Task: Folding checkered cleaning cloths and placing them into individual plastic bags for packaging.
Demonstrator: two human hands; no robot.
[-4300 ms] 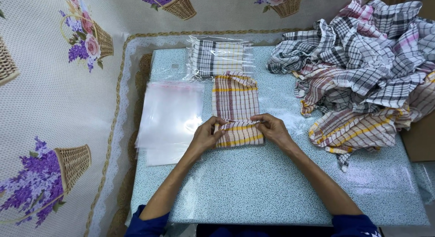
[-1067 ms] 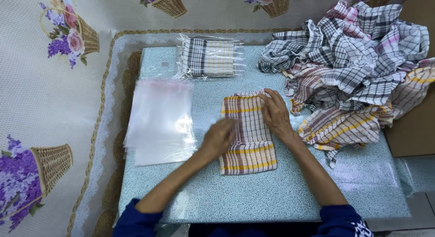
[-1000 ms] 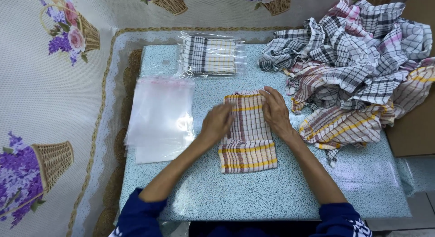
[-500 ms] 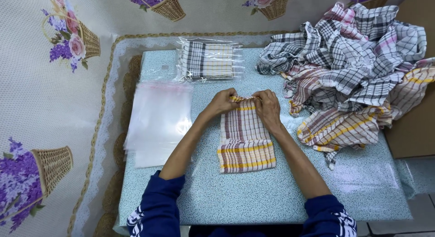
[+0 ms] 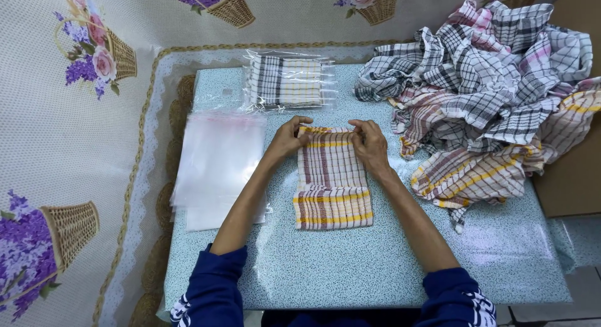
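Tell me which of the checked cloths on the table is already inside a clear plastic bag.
The folded black-and-yellow cloth at the table's far edge; it alone is wrapped. The cloth under the hands and the heap are bare.

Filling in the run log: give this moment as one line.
left hand: pinching far edge of folded checked cloth | right hand: pinching same edge | clear bags: left of cloth | loose cloths: right
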